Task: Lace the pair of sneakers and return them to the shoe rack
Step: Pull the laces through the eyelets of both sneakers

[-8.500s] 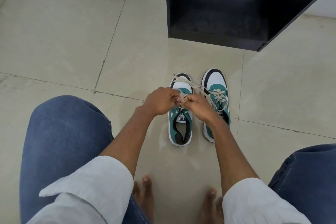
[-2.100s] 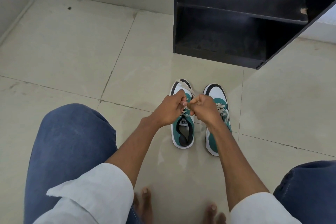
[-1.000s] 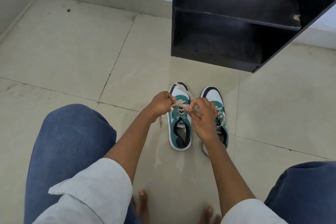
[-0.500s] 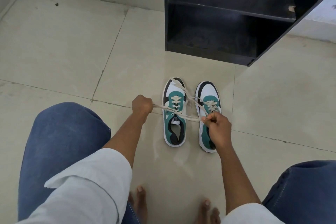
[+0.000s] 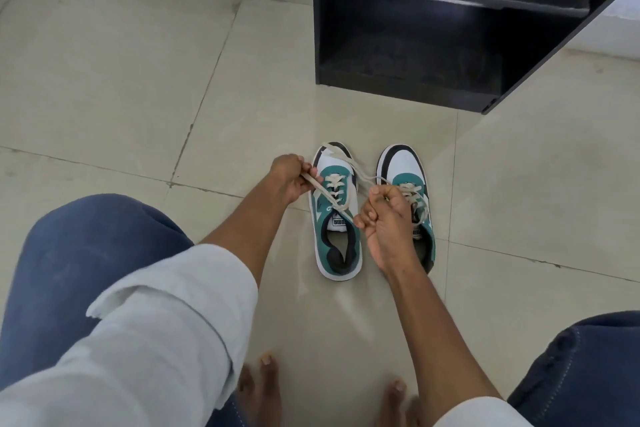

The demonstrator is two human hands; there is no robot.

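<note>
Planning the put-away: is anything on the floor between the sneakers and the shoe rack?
Nothing visible: only bare floor tile separates the sneakers from the shoe rack, whose bottom shelf looks empty.

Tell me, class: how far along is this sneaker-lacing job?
Done: right sneaker looks laced. In hand: left hand and right hand each grip an end of the left sneaker's lace, untied. Left: tie it, put both in the empty shoe rack.
</note>
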